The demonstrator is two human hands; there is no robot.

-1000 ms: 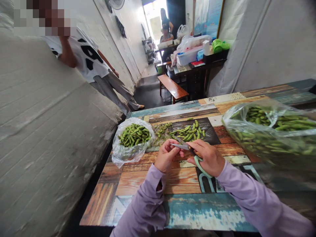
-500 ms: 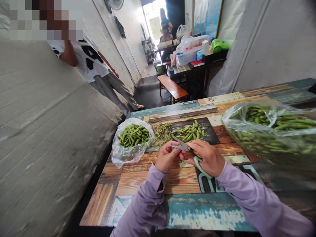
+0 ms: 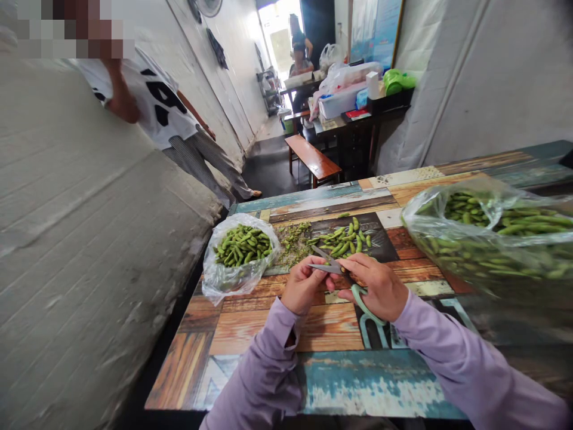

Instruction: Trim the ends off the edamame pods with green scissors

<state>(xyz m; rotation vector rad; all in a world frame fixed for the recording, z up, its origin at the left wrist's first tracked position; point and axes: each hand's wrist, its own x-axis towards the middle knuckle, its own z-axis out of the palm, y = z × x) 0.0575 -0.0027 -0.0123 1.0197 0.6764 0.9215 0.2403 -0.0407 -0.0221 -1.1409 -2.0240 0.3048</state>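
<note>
My right hand (image 3: 378, 289) is closed round the pale green handles of a pair of scissors (image 3: 329, 269). Their blades are spread and point left, over the fingertips of my left hand (image 3: 307, 283). That hand is pinched on an edamame pod, mostly hidden by the fingers and blades; only a bit of green shows. Just beyond the blades, loose edamame pods (image 3: 347, 240) lie on a dark part of the tabletop. To their left is a heap of small green trimmings (image 3: 293, 242). A clear plastic bag (image 3: 215, 280) of pods stands left of my hands.
A large clear bag (image 3: 425, 230) full of pods takes up the right of the patterned table (image 3: 286, 331). A wall (image 3: 89, 239) runs along the left. Beyond the table are a person in striped trousers (image 3: 201, 155), a wooden bench (image 3: 311, 156) and a cluttered second table (image 3: 344, 122).
My hands and the scissors stay in almost the same place, blades still spread. The standing person's arm and upper body at the left have shifted slightly.
</note>
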